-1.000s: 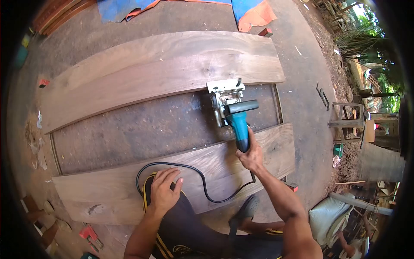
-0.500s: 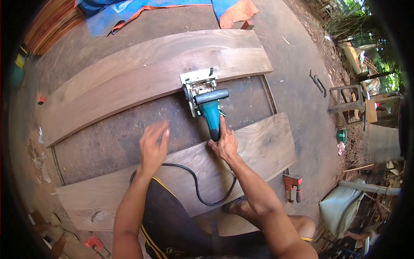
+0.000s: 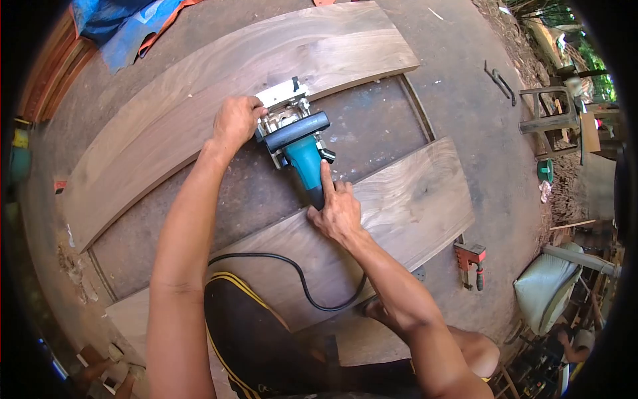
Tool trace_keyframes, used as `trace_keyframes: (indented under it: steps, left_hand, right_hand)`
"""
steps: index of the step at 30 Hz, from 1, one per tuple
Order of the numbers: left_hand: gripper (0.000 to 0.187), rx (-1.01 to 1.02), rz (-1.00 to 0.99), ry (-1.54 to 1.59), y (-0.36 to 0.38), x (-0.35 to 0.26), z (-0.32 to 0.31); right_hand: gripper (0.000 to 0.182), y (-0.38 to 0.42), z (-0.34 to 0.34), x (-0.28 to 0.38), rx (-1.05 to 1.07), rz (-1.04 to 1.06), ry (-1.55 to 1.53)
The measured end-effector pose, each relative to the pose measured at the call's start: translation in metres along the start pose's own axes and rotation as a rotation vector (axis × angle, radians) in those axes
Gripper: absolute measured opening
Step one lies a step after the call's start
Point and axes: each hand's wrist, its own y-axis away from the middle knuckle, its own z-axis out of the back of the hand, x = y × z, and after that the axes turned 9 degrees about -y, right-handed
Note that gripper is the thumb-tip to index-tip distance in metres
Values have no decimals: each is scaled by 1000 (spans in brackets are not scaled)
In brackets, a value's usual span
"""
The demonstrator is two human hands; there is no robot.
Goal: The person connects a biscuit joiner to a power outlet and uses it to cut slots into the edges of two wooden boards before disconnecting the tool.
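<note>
A teal and black power tool [image 3: 306, 159] with a metal front plate rests against the inner edge of the upper wooden board [image 3: 266, 63]. My right hand [image 3: 337, 211] is wrapped round the tool's rear handle, its index finger stretched along the body. At the tool's front left, my left hand [image 3: 236, 121] has its fingers closed on the metal plate. Beneath my right hand lies the lower wooden board [image 3: 412, 199]. A black cord [image 3: 292, 265] curves across that board.
A red clamp [image 3: 470, 256] is at the lower board's right end. Blue tarp [image 3: 123, 30] and stacked wood [image 3: 56, 66] lie at the upper left. A stool [image 3: 548, 120], a pale sack [image 3: 546, 289] and another person's arm [image 3: 578, 349] are on the right.
My left hand has moved up and taken hold of the tool's front plate. The tool, with my right hand on it, has shifted left along the upper board. The view has shifted too.
</note>
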Motion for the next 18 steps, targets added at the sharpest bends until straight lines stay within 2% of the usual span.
trace_keyframes:
  steps: [7,10,13,18]
  left_hand:
    - [21,-41,-4,-63,1,-4,-2]
    - [21,-32,41,-58,-1,-7,-1]
    - [20,-30,29,-98,-3,-6,-2]
    - [20,-25,-32,-42,-5,3,-7]
  right_hand:
    - [115,2,4,1,21,4,-39]
    - [113,4,0,-5,-36,83,-92]
    - [112,2,6,1,23,49,-44]
    - [112,5,1,-1,-38,72,-27]
